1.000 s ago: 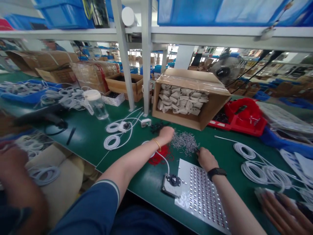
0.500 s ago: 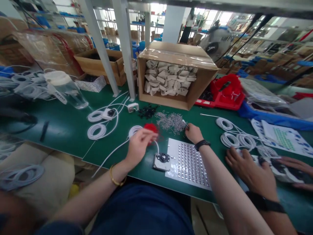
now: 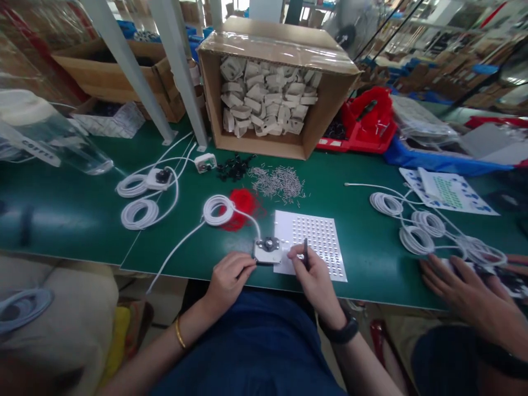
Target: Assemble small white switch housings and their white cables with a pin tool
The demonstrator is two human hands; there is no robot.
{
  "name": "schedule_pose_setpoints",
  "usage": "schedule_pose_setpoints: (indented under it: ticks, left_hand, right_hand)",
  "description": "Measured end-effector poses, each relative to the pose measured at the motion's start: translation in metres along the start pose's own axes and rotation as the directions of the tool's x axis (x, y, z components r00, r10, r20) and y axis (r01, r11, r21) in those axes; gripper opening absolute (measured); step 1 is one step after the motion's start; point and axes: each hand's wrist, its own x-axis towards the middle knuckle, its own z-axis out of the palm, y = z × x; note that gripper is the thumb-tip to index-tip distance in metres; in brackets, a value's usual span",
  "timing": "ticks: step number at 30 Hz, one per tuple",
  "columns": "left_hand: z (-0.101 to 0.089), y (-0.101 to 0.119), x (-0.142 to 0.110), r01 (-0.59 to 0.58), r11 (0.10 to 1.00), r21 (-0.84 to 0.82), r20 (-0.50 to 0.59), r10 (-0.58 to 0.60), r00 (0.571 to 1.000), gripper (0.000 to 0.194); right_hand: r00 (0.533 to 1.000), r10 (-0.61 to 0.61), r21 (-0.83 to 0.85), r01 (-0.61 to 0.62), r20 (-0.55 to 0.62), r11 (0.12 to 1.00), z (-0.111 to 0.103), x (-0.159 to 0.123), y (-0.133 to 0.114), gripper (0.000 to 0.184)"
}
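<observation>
Far left, on the green-topped desk (image 3: 78, 220): clear plastic jug with a white lid (image 3: 58, 137). Next, two white cable coils (image 3: 140, 213), with a small white housing with a black insert (image 3: 158, 179) beside the upper one. A second small white housing (image 3: 205, 163) sits farther back, near the grey metal post (image 3: 175, 71).

Then a single white cable coil (image 3: 216, 210), overlapping a tangle of thin red wires (image 3: 241, 209); its cable runs to the flat white rectangular unit with a black round fitting (image 3: 267, 251). The unit lies near the desk's front edge, over the left side of a white sheet with rows of silver dots (image 3: 319, 231).

Left hand (image 3: 229, 275): fingertips at the unit's near left corner; can't tell if the grip is pinching. Behind: loose black parts (image 3: 234, 167), a brown cardboard box (image 3: 272, 41) of white plastic pieces (image 3: 264, 102), a heap of thin metal pins (image 3: 280, 182).

Right hand (image 3: 311, 275): grip closed around a slim dark tool (image 3: 306, 250), fingertips just beside the unit's right side.

Farther right: red plastic bin (image 3: 373, 124), more white coils (image 3: 416, 240), another person's hand (image 3: 466, 286).
</observation>
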Motion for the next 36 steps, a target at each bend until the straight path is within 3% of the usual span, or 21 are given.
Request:
schedule_pose_setpoints:
  ticks: [6,10,14,16,21,25,28,30,32,34,36]
  left_hand:
    - [-0.006,0.000,0.013,-0.006,0.995,0.096,0.175,-0.011,0.984,0.005]
    - [-0.005,0.002,0.022,0.206,0.979,-0.005,0.218,-0.200,0.955,0.012]
    - [-0.002,0.001,0.025,0.471,0.869,-0.148,0.236,-0.432,0.871,0.015]
    - [-0.003,0.000,0.026,0.517,0.835,-0.186,0.251,-0.469,0.847,0.016]
    - [-0.010,-0.002,0.032,0.397,0.910,-0.118,0.333,-0.341,0.879,0.015]
    - [-0.007,-0.001,0.034,0.508,0.853,-0.121,0.354,-0.441,0.825,0.021]
    - [-0.008,0.002,0.031,0.597,0.778,-0.195,0.363,-0.509,0.781,0.029]
    - [-0.017,0.002,0.032,0.605,0.766,-0.217,0.279,-0.546,0.790,0.033]
    - [-0.033,-0.002,0.039,0.581,0.801,-0.145,0.058,-0.580,0.813,0.024]
    - [-0.051,-0.012,0.053,0.564,0.823,0.075,-0.163,-0.547,0.821,0.021]
    - [-0.067,-0.026,0.071,0.548,0.752,0.366,-0.224,-0.500,0.836,0.026]
  right_hand:
    - [0.984,-0.169,-0.297,0.143,-0.063,0.944,0.016,-0.007,0.005,0.009]
    - [0.920,-0.391,-0.410,0.364,0.018,0.836,0.014,-0.011,0.017,0.015]
    - [0.810,-0.577,-0.502,0.544,0.106,0.672,0.015,-0.013,0.024,0.019]
    - [0.782,-0.614,-0.540,0.564,0.105,0.625,0.017,-0.012,0.023,0.016]
    - [0.768,-0.637,-0.600,0.541,0.067,0.589,0.018,-0.008,0.028,0.020]
    - [0.702,-0.698,-0.604,0.618,0.137,0.504,0.010,-0.009,0.045,0.022]
    - [0.726,-0.669,-0.595,0.612,0.161,0.521,0.007,-0.017,0.058,0.030]
    - [0.749,-0.643,-0.589,0.595,0.158,0.548,0.005,-0.023,0.064,0.035]
    - [0.737,-0.656,-0.577,0.611,0.165,0.541,0.001,-0.024,0.065,0.037]
    - [0.705,-0.683,-0.566,0.647,0.190,0.511,-0.003,-0.020,0.059,0.042]
    - [0.734,-0.645,-0.576,0.628,0.214,0.524,-0.003,-0.011,0.045,0.052]
